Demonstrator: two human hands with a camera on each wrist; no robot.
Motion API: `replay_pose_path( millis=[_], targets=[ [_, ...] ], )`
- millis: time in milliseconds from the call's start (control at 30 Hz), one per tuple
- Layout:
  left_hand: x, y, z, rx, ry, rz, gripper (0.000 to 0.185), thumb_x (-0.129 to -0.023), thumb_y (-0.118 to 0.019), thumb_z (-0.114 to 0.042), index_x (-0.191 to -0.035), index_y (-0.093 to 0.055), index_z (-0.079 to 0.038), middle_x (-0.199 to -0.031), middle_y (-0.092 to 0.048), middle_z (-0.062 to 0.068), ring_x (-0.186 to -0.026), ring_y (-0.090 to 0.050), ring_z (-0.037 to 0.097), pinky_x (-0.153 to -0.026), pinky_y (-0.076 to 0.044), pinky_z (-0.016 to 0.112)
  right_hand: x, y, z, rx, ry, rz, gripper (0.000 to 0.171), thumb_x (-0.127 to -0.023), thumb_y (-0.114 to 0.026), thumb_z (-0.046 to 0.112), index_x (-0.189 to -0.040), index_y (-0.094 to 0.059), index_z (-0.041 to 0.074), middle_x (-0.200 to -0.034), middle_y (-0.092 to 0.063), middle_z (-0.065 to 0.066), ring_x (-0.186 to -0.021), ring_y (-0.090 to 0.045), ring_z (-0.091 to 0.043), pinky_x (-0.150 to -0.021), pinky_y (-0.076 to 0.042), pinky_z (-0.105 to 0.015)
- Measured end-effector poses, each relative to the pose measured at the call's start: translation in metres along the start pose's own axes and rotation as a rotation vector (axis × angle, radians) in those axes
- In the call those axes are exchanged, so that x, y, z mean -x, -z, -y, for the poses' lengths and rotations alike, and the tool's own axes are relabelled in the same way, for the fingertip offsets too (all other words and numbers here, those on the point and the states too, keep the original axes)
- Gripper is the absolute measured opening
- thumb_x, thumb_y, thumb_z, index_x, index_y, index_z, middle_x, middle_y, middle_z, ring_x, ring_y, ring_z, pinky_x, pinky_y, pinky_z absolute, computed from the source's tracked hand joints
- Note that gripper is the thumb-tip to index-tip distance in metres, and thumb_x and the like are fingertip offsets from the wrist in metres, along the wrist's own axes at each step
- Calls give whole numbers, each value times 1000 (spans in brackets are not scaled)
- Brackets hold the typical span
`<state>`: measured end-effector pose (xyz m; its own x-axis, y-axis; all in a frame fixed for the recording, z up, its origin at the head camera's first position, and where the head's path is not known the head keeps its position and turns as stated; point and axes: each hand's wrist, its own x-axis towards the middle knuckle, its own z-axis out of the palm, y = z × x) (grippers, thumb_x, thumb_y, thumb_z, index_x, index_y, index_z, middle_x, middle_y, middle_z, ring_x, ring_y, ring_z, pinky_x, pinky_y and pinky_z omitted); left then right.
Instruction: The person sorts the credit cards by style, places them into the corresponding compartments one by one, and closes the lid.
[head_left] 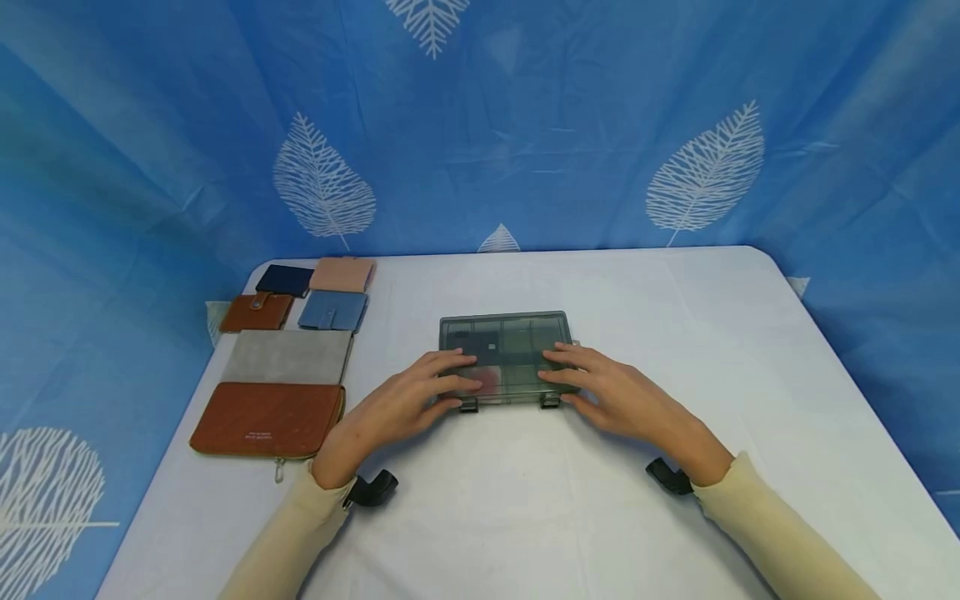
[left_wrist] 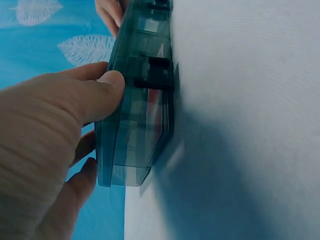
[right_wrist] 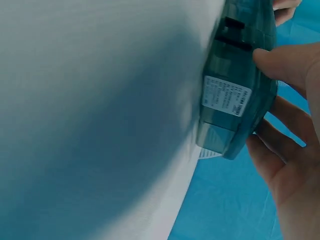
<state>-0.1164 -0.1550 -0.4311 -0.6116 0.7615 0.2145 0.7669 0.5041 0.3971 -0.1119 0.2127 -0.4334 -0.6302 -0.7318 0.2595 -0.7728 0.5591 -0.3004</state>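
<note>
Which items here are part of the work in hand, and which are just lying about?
In hand:
- smoky translucent plastic compartment box, lid down, on the white table
- left hand and right hand, both resting on its lid

Lying about, at the table's left:
- large brown zip wallet
- grey suede pouch
- small brown, navy, pink and blue wallets

We see the table (head_left: pixel 750 375) filling the lower centre of the frame, w/ the backdrop (head_left: pixel 525 125) behind it across the top. Compartment box (head_left: pixel 504 354) lies mid-frame on the table. Left hand (head_left: pixel 408 404) rests on its lower-left part, right hand (head_left: pixel 615 396) on its lower-right. Wallets sit at centre-left (two rows of small ones (head_left: pixel 332 310) above, large wallet (head_left: pixel 266 419) lowest, flat pouch (head_left: pixel 288 357) between).
</note>
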Motion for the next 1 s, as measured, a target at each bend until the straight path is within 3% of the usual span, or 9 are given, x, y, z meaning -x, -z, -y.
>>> replay_pose_path(
  millis=[100,233,333,433,767,1000],
  targets=[
    [-1,-1,1,-26,-12,5,47,-95,-82,-4,-139,-72,-17,-160,-54,12,-152,-45,36,-111,-52,50,2,-2,1,21,-10,11,56,-92,-86,7,-144,-69,14,-161,-53,-13,-150,-48,-40,-99,-59,-50],
    [-3,-9,0,-168,-37,-43,54,-89,-86,-1,-138,-70,-19,-156,-57,11,-147,-51,35,-106,-56,47,-3,-4,3,98,-5,27,61,-86,-90,3,-142,-66,13,-158,-52,-15,-148,-49,-38,-107,-54,-52],
    [-6,-15,-1,-285,-55,-95,53,-88,-87,-4,-136,-68,-19,-151,-60,11,-141,-56,34,-109,-53,48,-10,-8,5,173,19,12,61,-83,-93,3,-136,-64,12,-152,-54,-16,-141,-53,-38,-106,-53,-53],
    [-7,-17,-3,-340,-64,-115,55,-87,-90,-7,-135,-68,-18,-148,-61,10,-140,-58,33,-111,-52,47,-14,-12,4,207,27,-2,60,-83,-94,5,-134,-62,12,-149,-55,-15,-137,-55,-37,-103,-54,-53],
    [-4,-14,1,-258,-54,-83,55,-89,-91,-22,-139,-71,-21,-153,-60,8,-143,-55,32,-117,-47,49,-8,-7,-9,96,33,33,62,-83,-95,21,-137,-66,16,-154,-53,-10,-140,-53,-34,-105,-54,-49],
    [-3,-14,1,-127,-20,-76,44,-96,-83,-30,-139,-73,-21,-154,-60,10,-152,-44,40,-116,-47,54,-1,-3,-16,-21,77,11,55,-88,-91,20,-139,-70,16,-156,-56,-13,-146,-49,-39,-109,-51,-57]
  ],
)
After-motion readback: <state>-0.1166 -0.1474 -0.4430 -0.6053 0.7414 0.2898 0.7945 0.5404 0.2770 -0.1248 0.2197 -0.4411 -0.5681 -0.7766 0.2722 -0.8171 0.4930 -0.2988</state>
